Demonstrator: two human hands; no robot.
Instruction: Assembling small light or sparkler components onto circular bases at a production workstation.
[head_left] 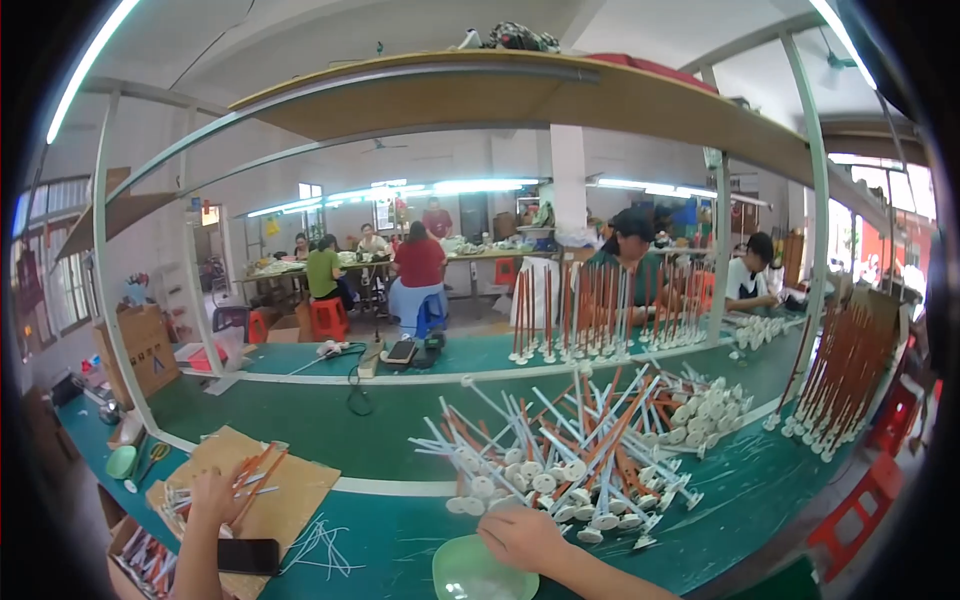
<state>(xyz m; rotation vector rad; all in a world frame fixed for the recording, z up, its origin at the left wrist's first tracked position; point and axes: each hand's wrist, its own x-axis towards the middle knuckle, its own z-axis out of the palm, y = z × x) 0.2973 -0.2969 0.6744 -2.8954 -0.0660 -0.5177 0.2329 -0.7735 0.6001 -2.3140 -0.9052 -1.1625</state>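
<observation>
My left hand (214,496) rests on a cardboard sheet (290,495) at the lower left, its fingers on a small bunch of orange and white rods (255,472). My right hand (523,538) lies at the near edge of a big heap of white round-based stems with orange and white rods (570,450); its fingers curl toward the nearest white bases, and whether it grips one I cannot tell. A light green bowl (475,575) sits right below that hand.
A black phone (248,556) lies on the cardboard, white ties (320,545) beside it. Upright rods stand in rows at the far side (600,315) and lean at the right (840,385). Scissors (150,458), cardboard boxes (140,345), seated workers and red stools (326,318) surround the green bench (400,540).
</observation>
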